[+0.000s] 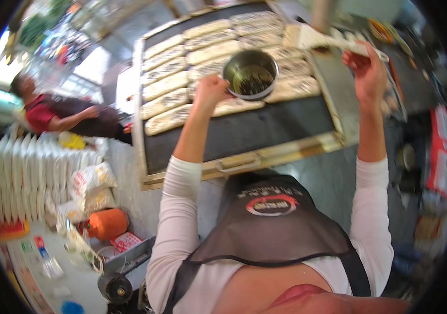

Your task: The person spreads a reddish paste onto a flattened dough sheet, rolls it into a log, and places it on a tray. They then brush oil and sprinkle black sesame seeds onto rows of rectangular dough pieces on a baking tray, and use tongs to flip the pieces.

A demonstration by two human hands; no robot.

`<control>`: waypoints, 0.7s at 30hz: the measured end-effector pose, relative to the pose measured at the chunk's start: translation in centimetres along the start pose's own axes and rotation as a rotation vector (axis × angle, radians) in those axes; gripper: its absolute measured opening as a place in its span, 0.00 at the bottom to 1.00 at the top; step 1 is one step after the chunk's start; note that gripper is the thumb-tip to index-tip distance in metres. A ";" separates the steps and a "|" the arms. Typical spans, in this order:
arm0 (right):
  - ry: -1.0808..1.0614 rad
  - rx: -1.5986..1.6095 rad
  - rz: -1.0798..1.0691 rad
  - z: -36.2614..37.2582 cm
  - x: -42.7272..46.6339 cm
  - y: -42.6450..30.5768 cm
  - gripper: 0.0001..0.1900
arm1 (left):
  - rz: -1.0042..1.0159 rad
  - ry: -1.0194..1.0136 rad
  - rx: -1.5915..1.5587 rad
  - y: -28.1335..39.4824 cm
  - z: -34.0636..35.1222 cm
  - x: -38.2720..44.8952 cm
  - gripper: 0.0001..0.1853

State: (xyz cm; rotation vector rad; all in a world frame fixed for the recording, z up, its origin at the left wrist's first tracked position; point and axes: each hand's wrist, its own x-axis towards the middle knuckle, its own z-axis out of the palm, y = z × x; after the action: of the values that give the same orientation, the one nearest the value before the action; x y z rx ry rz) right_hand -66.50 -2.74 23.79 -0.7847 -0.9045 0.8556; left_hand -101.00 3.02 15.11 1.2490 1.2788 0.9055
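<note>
My left hand (212,91) grips the rim of a round metal bowl (231,88), which holds a yellowish liquid with dark bits in it. The bowl hangs over long, flat dough pieces (164,96) laid in rows. Many of these pieces carry dark specks, perhaps seeds. They lie on a dark flat surface (270,127) inside a pale frame (286,151) with a handle at its near side. In my right hand (366,72) is the white handle of a flat brush (311,38). Its pale bristles point left, over the far right dough pieces.
Another person (70,114) in a dark apron stands at the left. Stacked white sacks (31,172), fuller bags (91,184) and an orange gas cylinder (109,223) are at the lower left. A dark counter (412,88) with utensils adjoins the frame's right side.
</note>
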 end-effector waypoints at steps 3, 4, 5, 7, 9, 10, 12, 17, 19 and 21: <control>0.009 -0.036 -0.157 -5.8 -1.4 -3.1 0.14 | 0.011 -0.164 -0.315 0.7 9.0 2.0 0.07; 0.106 -0.111 -0.129 -7.3 -1.7 -3.8 0.14 | -0.041 -0.187 -0.304 1.1 11.8 2.6 0.07; 0.124 -0.149 -0.131 -8.7 -2.0 -4.3 0.15 | -0.066 -0.215 -0.298 1.3 14.6 3.4 0.07; 0.175 -0.218 -0.126 -11.3 -2.5 -4.6 0.15 | -0.050 -0.255 -0.392 1.2 20.0 4.4 0.06; 0.223 -0.273 -0.126 -13.5 -2.8 -4.1 0.15 | -0.139 -0.236 -0.348 0.6 24.6 5.9 0.07; 0.247 -0.285 -0.121 -14.5 -2.8 -3.4 0.13 | -0.096 -0.229 -0.286 0.2 26.5 6.6 0.07; 0.310 -0.322 -0.037 -16.3 -2.8 -1.6 0.11 | -0.021 -0.216 -0.193 -1.0 29.6 7.6 0.08; 0.322 -0.310 0.137 -18.4 -2.7 4.5 0.12 | -0.024 -0.106 -0.108 -3.7 33.6 9.1 0.11; 0.323 -0.284 0.214 -19.0 -3.0 6.4 0.13 | -0.078 -0.094 -0.054 -4.5 34.2 9.6 0.11; 0.316 -0.281 0.268 -19.7 -3.5 7.7 0.14 | -0.081 -0.073 0.053 -5.2 34.6 9.8 0.11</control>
State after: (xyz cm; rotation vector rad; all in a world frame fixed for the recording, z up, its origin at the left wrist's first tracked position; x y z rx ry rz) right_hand -52.41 -6.55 8.12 -1.2690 -0.6522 0.8145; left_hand -66.67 6.32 3.77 1.2508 1.2933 0.7664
